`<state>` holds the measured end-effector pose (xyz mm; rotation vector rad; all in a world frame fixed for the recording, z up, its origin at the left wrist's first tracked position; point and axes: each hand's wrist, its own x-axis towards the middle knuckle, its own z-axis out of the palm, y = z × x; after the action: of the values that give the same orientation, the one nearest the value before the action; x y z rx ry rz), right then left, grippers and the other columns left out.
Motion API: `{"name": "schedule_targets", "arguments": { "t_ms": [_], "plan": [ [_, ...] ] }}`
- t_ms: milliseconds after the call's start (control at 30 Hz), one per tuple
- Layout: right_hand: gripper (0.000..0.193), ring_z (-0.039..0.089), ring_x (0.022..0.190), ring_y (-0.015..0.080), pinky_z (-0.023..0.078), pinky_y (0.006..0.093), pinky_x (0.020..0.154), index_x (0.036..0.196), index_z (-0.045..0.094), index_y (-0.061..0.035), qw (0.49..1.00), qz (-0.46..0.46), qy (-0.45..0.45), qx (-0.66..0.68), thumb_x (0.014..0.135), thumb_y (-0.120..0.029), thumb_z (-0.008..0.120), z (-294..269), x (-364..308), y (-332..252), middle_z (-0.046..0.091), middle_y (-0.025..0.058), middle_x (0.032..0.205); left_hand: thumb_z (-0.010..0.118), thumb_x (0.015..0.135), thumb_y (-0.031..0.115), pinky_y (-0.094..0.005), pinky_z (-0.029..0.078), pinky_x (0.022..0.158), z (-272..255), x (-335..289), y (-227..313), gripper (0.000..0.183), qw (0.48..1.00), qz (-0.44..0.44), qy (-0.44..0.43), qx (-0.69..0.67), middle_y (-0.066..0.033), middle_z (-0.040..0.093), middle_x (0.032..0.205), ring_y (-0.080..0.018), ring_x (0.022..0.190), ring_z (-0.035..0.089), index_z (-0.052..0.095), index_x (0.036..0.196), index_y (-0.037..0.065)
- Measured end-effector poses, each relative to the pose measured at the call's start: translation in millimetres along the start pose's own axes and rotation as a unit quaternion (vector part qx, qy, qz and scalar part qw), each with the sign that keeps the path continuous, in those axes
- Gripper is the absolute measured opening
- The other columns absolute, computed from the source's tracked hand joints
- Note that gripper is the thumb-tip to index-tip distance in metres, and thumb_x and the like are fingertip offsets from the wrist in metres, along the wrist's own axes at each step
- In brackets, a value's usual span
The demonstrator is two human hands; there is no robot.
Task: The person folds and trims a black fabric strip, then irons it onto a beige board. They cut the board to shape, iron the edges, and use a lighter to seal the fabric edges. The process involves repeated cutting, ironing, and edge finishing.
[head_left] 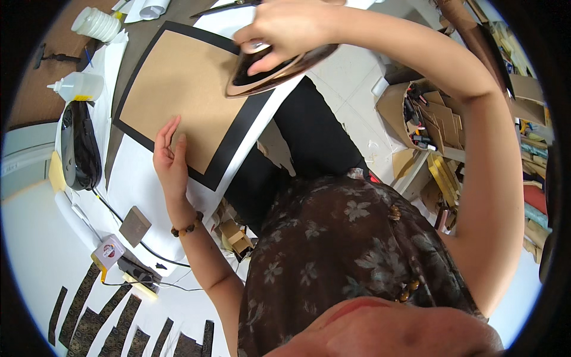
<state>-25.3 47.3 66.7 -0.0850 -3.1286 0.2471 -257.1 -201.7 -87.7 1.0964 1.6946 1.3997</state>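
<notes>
A tan sheet (184, 77) with a wide black border (209, 175) lies on the white-covered table. My right hand (291, 30) is wrapped round the handle of a clothes iron (262, 87), whose pointed tip lies over the sheet's right part. Part of the iron is hidden behind my hand and forearm. My left hand (169, 152) rests on the sheet's near left corner, holding nothing, its fingers stretched out and the thumb apart.
Left of the sheet are a squeeze bottle (78, 87), a white jar (96, 24), a black device (81, 146) with a cord and a grey block (135, 226). Scissors (223, 7) lie beyond it. Dark patterned strips (122, 324) are at lower left. A cardboard box (397, 110) stands at right.
</notes>
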Motion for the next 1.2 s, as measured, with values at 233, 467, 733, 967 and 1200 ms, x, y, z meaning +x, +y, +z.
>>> {"name": "schedule_targets", "arguments": {
  "t_ms": [233, 467, 733, 967, 1200],
  "plan": [
    [0.046, 0.067, 0.080, 0.0369, 0.054, 0.0452, 0.068, 0.093, 0.071, -0.0070, 0.999, -0.010, 0.027, -0.042, 0.081, -0.051, 0.067, 16, 59, -6, 0.069, 0.0159, 0.079, 0.040, 0.086, -0.008, -0.0203, 0.042, 0.076, -10, -6, -20, 0.028, 0.981, 0.038, 0.103, -0.160, -0.0086, 0.066, 0.100, -0.0060, 0.065, 0.044, 0.058, 0.107, -0.004],
    [0.052, 0.066, 0.075, 0.0400, 0.052, 0.0435, 0.068, 0.083, 0.067, -0.0016, 0.948, 0.116, 0.280, 0.096, 0.075, -0.052, 0.073, -11, 12, 30, 0.066, 0.0221, 0.076, 0.070, 0.086, 0.021, -0.0255, 0.044, 0.064, 67, -22, 34, 0.021, 0.970, 0.136, 0.088, 0.182, -0.0050, 0.062, 0.089, -0.0128, 0.073, 0.055, 0.061, 0.092, 0.002],
    [0.048, 0.064, 0.073, 0.0223, 0.049, 0.0346, 0.069, 0.091, 0.067, 0.0034, 0.887, 0.243, 0.374, 0.120, 0.074, -0.039, 0.080, -39, -91, 18, 0.067, 0.0163, 0.079, 0.072, 0.081, 0.036, -0.0562, 0.033, 0.108, 138, -6, 32, 0.072, 0.798, 0.203, -0.022, 0.567, -0.0235, 0.037, 0.148, -0.0459, 0.133, 0.037, 0.044, 0.143, 0.010],
    [0.041, 0.059, 0.066, 0.0135, 0.047, 0.0272, 0.063, 0.093, 0.065, -0.0005, 0.877, 0.309, 0.368, 0.007, 0.076, -0.035, 0.080, -33, -124, 10, 0.061, 0.0052, 0.070, 0.064, 0.085, 0.014, -0.0466, 0.036, 0.110, 112, -46, 36, 0.057, 0.780, 0.247, -0.054, 0.572, -0.0206, 0.043, 0.144, -0.0436, 0.130, 0.042, 0.048, 0.139, 0.009],
    [0.053, 0.058, 0.067, 0.0088, 0.049, 0.0250, 0.066, 0.091, 0.066, 0.0016, 0.826, 0.304, 0.470, 0.065, 0.073, -0.045, 0.083, -43, -110, 10, 0.064, 0.0027, 0.070, 0.061, 0.074, -0.002, -0.0378, 0.044, 0.080, 6, -35, 193, 0.024, 0.763, 0.345, 0.208, 0.506, -0.0073, 0.067, 0.084, -0.0254, 0.078, 0.062, 0.067, 0.096, 0.004]
  ]
}}
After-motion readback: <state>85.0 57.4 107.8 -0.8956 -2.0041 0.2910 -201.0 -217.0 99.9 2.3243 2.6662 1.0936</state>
